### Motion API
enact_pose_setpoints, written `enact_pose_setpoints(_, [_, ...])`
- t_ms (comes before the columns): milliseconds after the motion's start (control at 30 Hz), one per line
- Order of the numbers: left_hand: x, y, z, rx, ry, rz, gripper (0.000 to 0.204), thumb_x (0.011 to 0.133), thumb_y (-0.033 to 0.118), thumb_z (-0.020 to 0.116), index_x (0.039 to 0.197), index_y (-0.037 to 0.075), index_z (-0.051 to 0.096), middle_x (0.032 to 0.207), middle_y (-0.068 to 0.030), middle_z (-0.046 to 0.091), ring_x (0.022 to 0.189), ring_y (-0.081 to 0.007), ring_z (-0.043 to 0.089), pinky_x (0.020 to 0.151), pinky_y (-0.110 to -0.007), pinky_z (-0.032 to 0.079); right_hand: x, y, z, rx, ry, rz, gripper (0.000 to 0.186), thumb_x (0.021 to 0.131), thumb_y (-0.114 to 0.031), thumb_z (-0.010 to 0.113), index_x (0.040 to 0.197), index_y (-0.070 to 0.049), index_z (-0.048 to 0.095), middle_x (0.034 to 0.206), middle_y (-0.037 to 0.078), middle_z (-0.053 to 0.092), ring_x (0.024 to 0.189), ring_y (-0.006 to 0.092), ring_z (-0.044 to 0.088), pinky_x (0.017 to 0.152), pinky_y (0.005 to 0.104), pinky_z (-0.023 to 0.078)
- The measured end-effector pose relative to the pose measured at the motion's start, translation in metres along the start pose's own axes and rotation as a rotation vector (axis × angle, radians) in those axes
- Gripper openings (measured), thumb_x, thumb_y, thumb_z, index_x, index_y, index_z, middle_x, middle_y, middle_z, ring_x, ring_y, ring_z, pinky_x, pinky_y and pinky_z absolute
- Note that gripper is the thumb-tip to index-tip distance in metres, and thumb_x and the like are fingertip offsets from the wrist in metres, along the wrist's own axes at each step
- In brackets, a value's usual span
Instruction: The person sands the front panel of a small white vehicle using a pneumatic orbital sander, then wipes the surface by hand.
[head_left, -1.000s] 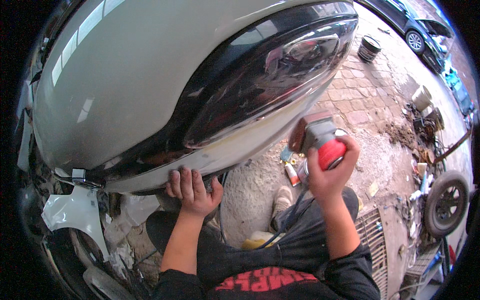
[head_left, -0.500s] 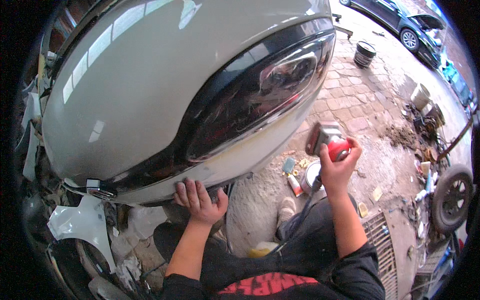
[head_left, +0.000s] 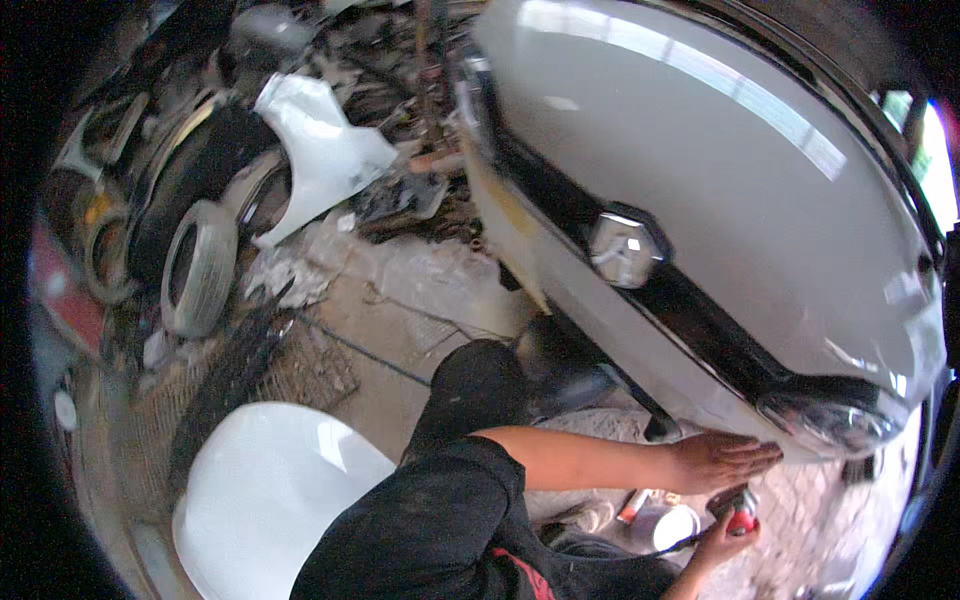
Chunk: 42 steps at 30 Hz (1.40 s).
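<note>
Head view of a person crouched beside the glossy white car front panel (head_left: 720, 190), which fills the upper right of the scene. The left hand (head_left: 722, 461) lies flat against the panel's lower edge at the near right, fingers extended and held together, gripping nothing; its fingertips touch the surface just beside the dark smoked headlamp lens (head_left: 835, 420). The right hand (head_left: 722, 540) is below and nearer, fingers curled around a small hand-held power tool with a red body (head_left: 740, 513), held apart from the panel, just under the left hand. A black trim band (head_left: 690, 300) runs diagonally across the panel, carrying a shiny chrome badge (head_left: 625, 245) near its middle. On the ground between the two forearms stands a small white round tub (head_left: 668, 527). At the near left lies a loose white curved body panel (head_left: 265, 480). At the far left a worn black tyre (head_left: 200, 265) leans among scrap, with a detached white fender piece (head_left: 320, 150) beyond it. The person's dark trousers (head_left: 470, 400) occupy the centre.
</note>
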<state>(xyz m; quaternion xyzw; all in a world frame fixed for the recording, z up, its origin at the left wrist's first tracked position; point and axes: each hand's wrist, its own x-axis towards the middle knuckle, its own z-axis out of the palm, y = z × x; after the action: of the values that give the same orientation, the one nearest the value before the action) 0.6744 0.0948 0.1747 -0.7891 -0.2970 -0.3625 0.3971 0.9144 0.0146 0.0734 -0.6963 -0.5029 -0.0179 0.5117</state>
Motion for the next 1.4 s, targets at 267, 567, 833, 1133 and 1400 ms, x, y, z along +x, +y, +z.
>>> enact_pose_setpoints(267, [-0.065,-0.077,-0.022,0.098,0.046,0.075,0.055,0.096,0.025,0.043,0.149,0.01,0.048,0.16,-0.0031,0.04,0.149,-0.0157,0.032,0.126,-0.038,0.016,0.009,0.005,0.001,0.015,-0.035,0.088,0.072,0.088,-0.041,0.079,0.134,0.006,0.048,0.125,0.025,0.059,0.109,0.0373,0.06,0.096,0.0455,0.049])
enact_pose_setpoints(567, [-0.11,-0.122,-0.043,-0.239,0.007,-0.393,0.079,0.091,0.049,0.061,0.154,0.007,0.038,0.163,-0.009,0.034,0.149,-0.0264,0.032,0.12,-0.048,0.025,0.011,0.028,-0.011,-0.077,-0.059,0.06,0.067,0.09,-0.038,0.079,0.13,0.006,0.048,0.115,0.021,0.059,0.099,0.0301,0.061,0.086,0.0397,0.051])
enact_pose_setpoints(833, [-0.112,-0.173,-0.06,-0.266,0.405,-1.185,0.093,0.099,0.047,0.05,0.157,-0.009,0.005,0.165,-0.0314,0.002,0.153,-0.0487,0.004,0.123,-0.057,0.005,0.012,0.028,-0.006,-0.111,0.083,-0.015,0.067,0.087,-0.045,0.081,0.116,0.01,0.054,0.1,0.02,0.065,0.087,0.0295,0.062,0.077,0.0408,0.053])
enact_pose_setpoints(1133, [-0.158,-0.299,-0.052,-0.256,0.555,-1.606,0.077,0.107,0.045,0.033,0.158,-0.008,0.009,0.165,-0.0297,0.006,0.155,-0.0414,0.004,0.125,-0.049,0.005,0.013,0.019,0.004,-0.08,0.03,0.005,0.07,0.088,-0.042,0.08,0.122,0.01,0.049,0.105,0.023,0.065,0.086,0.0301,0.063,0.077,0.0397,0.055])
enact_pose_setpoints(1400, [-0.269,-0.456,-0.009,-0.269,0.478,-1.549,0.071,0.109,0.047,0.025,0.161,0.001,0.012,0.168,-0.0193,0.009,0.156,-0.0342,0.005,0.127,-0.041,0.006,0.014,-0.047,0.037,0.414,-0.002,0.382,0.025,0.097,-0.015,0.065,0.1,0.01,0.067,0.087,0.017,0.068,0.075,0.0229,0.065,0.064,0.0291,0.051])
